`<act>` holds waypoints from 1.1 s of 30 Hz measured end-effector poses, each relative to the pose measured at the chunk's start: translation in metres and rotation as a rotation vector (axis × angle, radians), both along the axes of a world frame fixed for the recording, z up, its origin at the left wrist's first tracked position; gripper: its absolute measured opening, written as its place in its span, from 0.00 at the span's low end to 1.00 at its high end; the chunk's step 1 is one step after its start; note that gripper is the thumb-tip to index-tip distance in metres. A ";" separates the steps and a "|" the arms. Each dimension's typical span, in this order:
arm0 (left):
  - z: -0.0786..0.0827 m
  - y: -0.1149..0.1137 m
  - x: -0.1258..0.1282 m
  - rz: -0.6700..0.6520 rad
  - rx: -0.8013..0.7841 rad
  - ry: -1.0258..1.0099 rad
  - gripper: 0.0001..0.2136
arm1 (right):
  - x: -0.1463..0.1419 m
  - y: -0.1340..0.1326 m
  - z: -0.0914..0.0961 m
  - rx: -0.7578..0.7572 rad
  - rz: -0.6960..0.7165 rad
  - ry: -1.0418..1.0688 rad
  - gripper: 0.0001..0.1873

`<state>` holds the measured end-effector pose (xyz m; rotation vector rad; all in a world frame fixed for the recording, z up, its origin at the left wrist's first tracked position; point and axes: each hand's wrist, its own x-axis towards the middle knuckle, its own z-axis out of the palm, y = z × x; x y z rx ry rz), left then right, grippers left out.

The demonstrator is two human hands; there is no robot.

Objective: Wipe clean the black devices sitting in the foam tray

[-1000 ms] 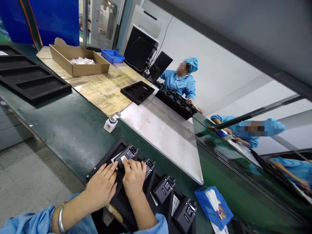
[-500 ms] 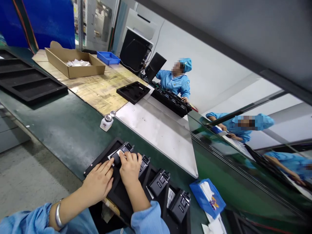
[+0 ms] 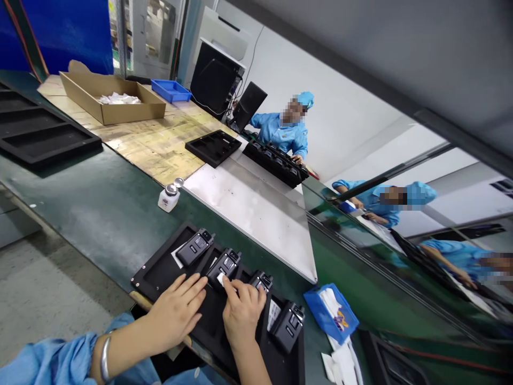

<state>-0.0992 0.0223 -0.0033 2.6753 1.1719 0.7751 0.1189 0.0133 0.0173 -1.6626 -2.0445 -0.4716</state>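
Head view: the hands are apart but close, both over a black foam tray at the near edge of the green tabletop. The left hand lies flat and open on the foam, its fingertips just beside the second of four black handheld radios. The right hand is bent over that same radio, thumb and forefinger apparently pinching a white slip at its lower edge; whether the slip is stuck on or only held, I cannot tell. Neither hand is clamped on a radio. All four radios sit in the tray, a white card beside the first. Just right of the tray lies a blue packet of white wipes; farther along the tabletop stand a small pump bottle and a steel sheet.
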 end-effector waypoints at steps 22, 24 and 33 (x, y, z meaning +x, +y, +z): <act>0.010 -0.002 0.028 -0.094 -0.174 0.204 0.21 | 0.008 0.021 -0.009 -0.041 0.080 0.004 0.19; 0.011 -0.001 0.027 -0.097 -0.183 0.205 0.21 | 0.007 0.025 -0.008 -0.038 0.092 -0.016 0.19; 0.014 -0.004 0.026 -0.102 -0.240 -0.013 0.17 | 0.006 0.009 -0.016 -0.026 0.092 0.058 0.19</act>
